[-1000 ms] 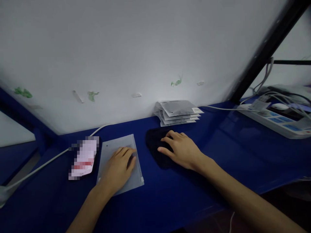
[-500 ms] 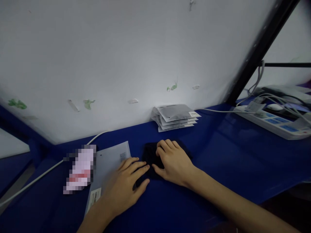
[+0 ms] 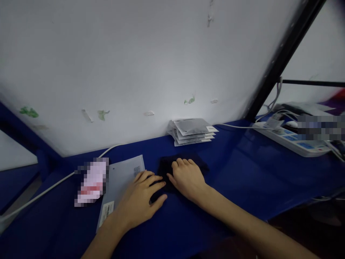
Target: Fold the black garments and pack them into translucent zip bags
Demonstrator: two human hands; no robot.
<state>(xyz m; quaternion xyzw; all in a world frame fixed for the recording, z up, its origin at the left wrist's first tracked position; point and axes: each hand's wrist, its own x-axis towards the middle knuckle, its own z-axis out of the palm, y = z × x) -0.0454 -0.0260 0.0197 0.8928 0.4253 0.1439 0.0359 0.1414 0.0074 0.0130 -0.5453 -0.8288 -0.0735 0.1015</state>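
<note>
A piece of dark cloth (image 3: pixel 167 165) lies folded on the blue tabletop in the middle of the head view, hard to make out against the blue. My right hand (image 3: pixel 188 178) rests on it, its fingers curled down into the fabric. At the cloth's left edge is my left hand (image 3: pixel 141 198), fingers stretched and slightly spread, the fingertips close to the cloth and holding nothing. Partly under my left hand and wrist lies a flat frosted plastic bag (image 3: pixel 121 174) with printed text and a white label.
Against the wall stands a stack of several packed frosted bags (image 3: pixel 192 131). A pixelated pink item (image 3: pixel 93 183) lies left of the flat bag, near a white cable (image 3: pixel 56 187). On the right, a white power strip (image 3: pixel 291 140) sits among cables beside a black metal post (image 3: pixel 283 59).
My right hand's fingers have curled in more on the cloth. My left hand has barely moved. The camera view has shifted slightly.
</note>
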